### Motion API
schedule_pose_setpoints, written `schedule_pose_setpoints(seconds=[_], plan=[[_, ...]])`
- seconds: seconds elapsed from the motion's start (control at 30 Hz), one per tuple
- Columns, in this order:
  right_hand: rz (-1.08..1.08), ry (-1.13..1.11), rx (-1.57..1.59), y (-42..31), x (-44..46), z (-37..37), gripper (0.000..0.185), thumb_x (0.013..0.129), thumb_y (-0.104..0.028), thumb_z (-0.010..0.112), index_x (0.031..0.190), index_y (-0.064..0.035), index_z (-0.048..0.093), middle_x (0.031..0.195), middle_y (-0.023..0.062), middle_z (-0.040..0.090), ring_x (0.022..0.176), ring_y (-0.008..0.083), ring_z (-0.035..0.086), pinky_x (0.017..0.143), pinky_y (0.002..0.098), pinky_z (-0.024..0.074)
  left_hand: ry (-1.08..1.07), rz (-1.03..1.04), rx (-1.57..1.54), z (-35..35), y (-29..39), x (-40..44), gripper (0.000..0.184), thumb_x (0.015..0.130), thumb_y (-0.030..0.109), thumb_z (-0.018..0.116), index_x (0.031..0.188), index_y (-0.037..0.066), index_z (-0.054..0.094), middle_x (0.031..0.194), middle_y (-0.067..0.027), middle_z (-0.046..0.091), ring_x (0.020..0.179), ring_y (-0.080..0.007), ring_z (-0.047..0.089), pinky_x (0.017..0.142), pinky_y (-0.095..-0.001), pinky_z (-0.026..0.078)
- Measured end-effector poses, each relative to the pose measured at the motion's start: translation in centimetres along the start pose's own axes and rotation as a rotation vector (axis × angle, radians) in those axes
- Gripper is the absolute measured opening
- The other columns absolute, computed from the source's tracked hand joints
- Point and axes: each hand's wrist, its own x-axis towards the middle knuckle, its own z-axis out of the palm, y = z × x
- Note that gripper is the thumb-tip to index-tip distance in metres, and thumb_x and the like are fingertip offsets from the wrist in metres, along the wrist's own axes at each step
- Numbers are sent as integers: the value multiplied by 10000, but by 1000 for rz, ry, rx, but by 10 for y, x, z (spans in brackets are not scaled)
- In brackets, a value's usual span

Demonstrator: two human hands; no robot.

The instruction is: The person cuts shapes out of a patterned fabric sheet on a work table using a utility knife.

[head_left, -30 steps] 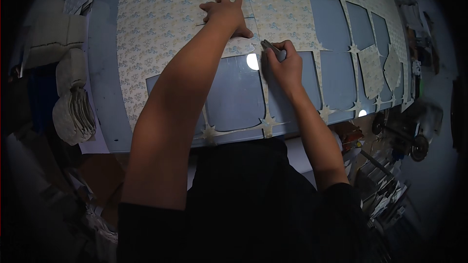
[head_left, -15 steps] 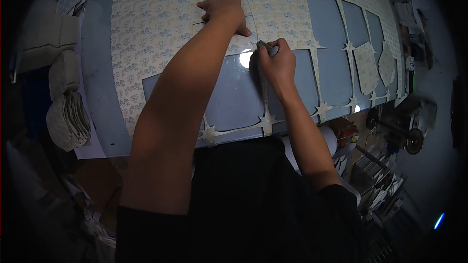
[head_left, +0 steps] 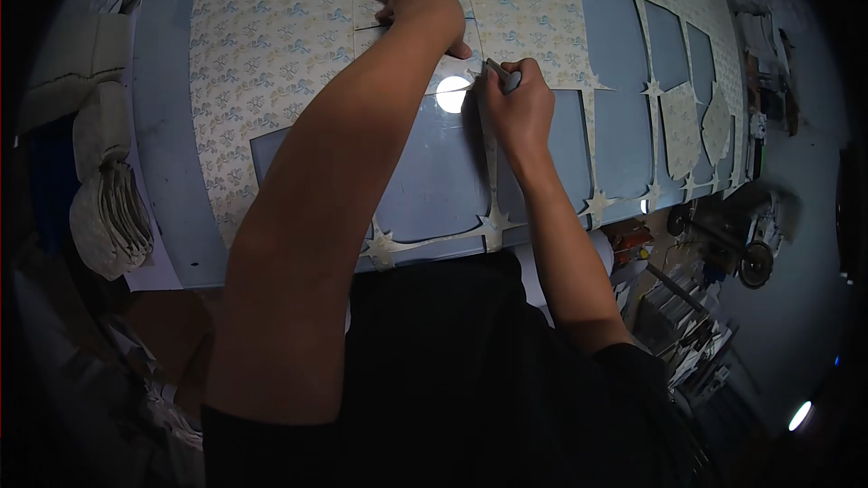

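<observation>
My left hand (head_left: pixel 423 14) lies with fingers spread on a clear flat template (head_left: pixel 366 14), pressing it onto a cream sheet printed with small blue and yellow motifs (head_left: pixel 271 45). Close by on the right, my right hand (head_left: pixel 524 113) is wrapped around a grey-handled cutter (head_left: pixel 512 81). The cutter's tip is at the lower right edge of the template; its blade is too small to make out. Below the hands the sheet has large cut-out openings, with narrow strips and star-shaped joints (head_left: pixel 494 224) between them.
The blue-grey table top (head_left: pixel 429 172) shows through the openings. Loose patterned pieces (head_left: pixel 680 131) lie at the right. A stack of layered pieces (head_left: pixel 113 226) is left of the table. Beyond the right edge stand machine parts (head_left: pixel 755 262) and bundled papers (head_left: pixel 674 330).
My right hand with the cutter has moved slightly up along the template's right edge. My left hand stays spread on the template. The whole view has shifted a little.
</observation>
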Motion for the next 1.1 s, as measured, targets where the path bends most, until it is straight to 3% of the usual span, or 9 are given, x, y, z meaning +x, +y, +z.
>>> schedule_pose_setpoints(seconds=[0.2, 0.27, 0.4, 0.47, 0.6, 0.67, 0.87, 1.0, 1.1], plan=[[-153, -43, 26, 11, 35, 5, 208, 882, -147, 761, 970, -7, 633, 842, 255, 718, 798, 455, 711, 695, 493, 560, -33, -8, 0, -8, 2, -7, 1255, 685, 650, 879, 1635, 165, 219, 1579, -239, 351, 1409, -492, 462, 1136, -728, 350], [-202, -98, -39, 7, 64, 14, 230, 892, -174, 768, 1009, -3, 670, 913, 226, 746, 850, 404, 740, 734, 428, 573, -37, 9, -82, -11, 0, -8, 1288, 644, 567, 947, 1622, 156, 216, 1593, -303, 267, 1349, -746, 300, 1055, -666, 494], [-287, -89, -64, -9, 131, 37, 248, 887, -191, 767, 1030, -7, 681, 935, 236, 745, 866, 415, 735, 755, 450, 577, -63, 13, -38, -13, 1, -7, 1315, 645, 571, 944, 1633, 163, 179, 1595, -312, 250, 1346, -750, 301, 1045, -677, 494], [-300, -100, -95, -16, 154, 46, 262, 882, -202, 764, 1042, -9, 687, 952, 243, 743, 889, 425, 731, 771, 463, 578, -46, -13, 7, -8, 4, -4, 1287, 675, 606, 909, 1646, 200, 169, 1584, -240, 314, 1429, -558, 390, 1103, -698, 421], [-336, -61, -68, -20, 169, 60, 265, 875, -193, 765, 1043, -6, 684, 944, 251, 742, 897, 431, 731, 776, 466, 578, -71, -37, -6, -14, 3, -8, 1296, 676, 612, 905, 1653, 202, 158, 1587, -241, 311, 1438, -584, 353, 1085, -686, 449], [-336, -11, -21, -17, 168, 65, 267, 885, -201, 758, 1044, -2, 679, 936, 250, 742, 900, 435, 730, 777, 463, 579, -83, 2, -47, -14, 1, -9, 1323, 646, 561, 948, 1636, 169, 164, 1609, -279, 242, 1353, -747, 294, 1047, -682, 484], [-227, -45, 17, -20, 158, 61, 267, 891, -203, 766, 1044, -6, 670, 974, 239, 744, 924, 440, 725, 782, 451, 574, -26, -32, -31, -15, 2, -17, 1291, 654, 594, 925, 1650, 211, 198, 1589, -265, 311, 1378, -680, 348, 1000, -632, 543], [-345, -90, 79, 1, 175, 54, 271, 895, -209, 781, 1059, -24, 670, 1003, 215, 747, 921, 419, 730, 781, 436, 568, -18, -59, -18, -12, 3, -18, 1293, 639, 581, 939, 1647, 224, 212, 1575, -268, 330, 1341, -708, 363, 963, -605, 575], [-397, -281, 102, 8, 202, 34, 236, 921, -190, 775, 1063, -40, 661, 1012, 156, 755, 924, 336, 734, 816, 411, 555, 26, -42, 13, -6, 1, -17, 1302, 612, 576, 951, 1641, 232, 231, 1559, -267, 350, 1312, -707, 394, 962, -586, 583]])
